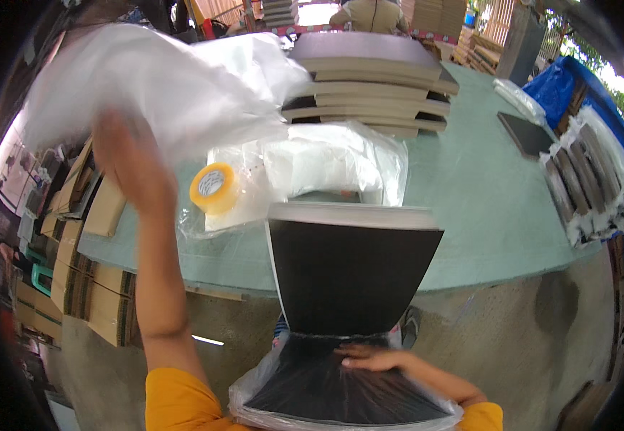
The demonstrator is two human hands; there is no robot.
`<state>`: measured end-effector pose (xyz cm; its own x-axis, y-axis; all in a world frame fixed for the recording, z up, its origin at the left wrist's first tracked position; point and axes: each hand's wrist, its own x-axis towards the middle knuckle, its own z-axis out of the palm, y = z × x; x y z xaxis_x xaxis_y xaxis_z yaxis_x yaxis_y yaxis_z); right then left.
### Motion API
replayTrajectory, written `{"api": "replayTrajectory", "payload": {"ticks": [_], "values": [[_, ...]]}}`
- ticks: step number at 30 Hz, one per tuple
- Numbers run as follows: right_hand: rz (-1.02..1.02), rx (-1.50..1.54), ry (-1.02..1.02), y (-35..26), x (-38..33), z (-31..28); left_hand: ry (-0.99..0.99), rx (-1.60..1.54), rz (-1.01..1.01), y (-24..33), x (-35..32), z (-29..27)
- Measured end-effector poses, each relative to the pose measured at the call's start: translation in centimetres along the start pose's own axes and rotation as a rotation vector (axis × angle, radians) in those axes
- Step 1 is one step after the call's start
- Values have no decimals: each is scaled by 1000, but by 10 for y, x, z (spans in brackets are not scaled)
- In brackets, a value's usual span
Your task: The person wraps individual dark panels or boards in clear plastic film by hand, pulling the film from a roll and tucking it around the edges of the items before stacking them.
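My left hand (pixel 134 161) is raised over the left side of the table, blurred by motion. A large clear plastic bag (pixel 161 86) billows in the air at its fingers, which seem closed on it. My right hand (pixel 371 358) lies flat, fingers outstretched, on a plastic-wrapped black slab (pixel 319 388) against my body. A black-faced slab with a pale edge (pixel 355 273) leans between it and the table edge. A roll of yellow-edged tape (pixel 213 188) rests on clear plastic bags (pixel 341 161) beyond the slab.
The green table (pixel 470 179) holds a stack of dark-topped slabs (pixel 369 82) at the back. Plastic-wrapped bundles (pixel 592 176) and a small dark panel (pixel 524 134) lie at right near a blue tarp (pixel 550 87). Cardboard bundles (pixel 96 294) stand at left. A person (pixel 371 16) is beyond the table.
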<state>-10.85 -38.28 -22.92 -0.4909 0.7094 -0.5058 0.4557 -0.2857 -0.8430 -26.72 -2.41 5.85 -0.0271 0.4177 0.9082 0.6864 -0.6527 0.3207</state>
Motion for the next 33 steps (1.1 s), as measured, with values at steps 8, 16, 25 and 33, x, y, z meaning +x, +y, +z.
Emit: {"api": "replayTrajectory", "payload": {"ticks": [8, 16, 25, 33], "values": [[-525, -142, 814, -153, -32, -65, -2111, -311, 95, 71, -203, -94], [-543, 960, 652, -134, -67, -117, -1574, -828, -865, 34, -144, -75], [-229, 505, 756, -119, -60, -118, -1352, -651, -626, 19, -149, -61], [-354, 967, 651, -103, -36, -103, -1379, -668, -215, 105, -174, -91]]}}
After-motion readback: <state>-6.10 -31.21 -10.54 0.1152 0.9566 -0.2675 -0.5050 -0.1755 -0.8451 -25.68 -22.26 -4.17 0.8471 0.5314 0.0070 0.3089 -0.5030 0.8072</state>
